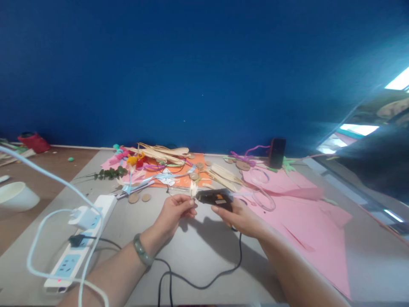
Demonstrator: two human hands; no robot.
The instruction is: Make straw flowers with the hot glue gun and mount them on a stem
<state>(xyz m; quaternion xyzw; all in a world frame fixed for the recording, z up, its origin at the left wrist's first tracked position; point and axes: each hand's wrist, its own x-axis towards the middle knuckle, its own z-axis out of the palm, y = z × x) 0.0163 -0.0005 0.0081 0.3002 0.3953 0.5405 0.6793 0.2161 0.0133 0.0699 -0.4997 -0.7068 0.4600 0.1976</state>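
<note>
Over the middle of the grey table, my left hand [179,211] pinches a small cream-white flower-like piece [193,189] between thumb and fingertips. My right hand [239,215] is wrapped around a black hot glue gun [214,197], its nozzle pointing left right beside the pale piece. Whether nozzle and piece touch, I cannot tell. A translucent glue stick [244,194] juts from the gun's back. From below the right hand a black cord [220,273] runs down across the table. A green bangle [142,250] circles my left wrist.
On the left lies a white power strip [81,243] with plugs and a looping white cable [47,168]. Behind my hands are dried husk strips [162,153], wooden discs [133,198] and orange paper [153,181]. Pink paper [306,226], a phone [277,153] and a white cup [19,197] flank them.
</note>
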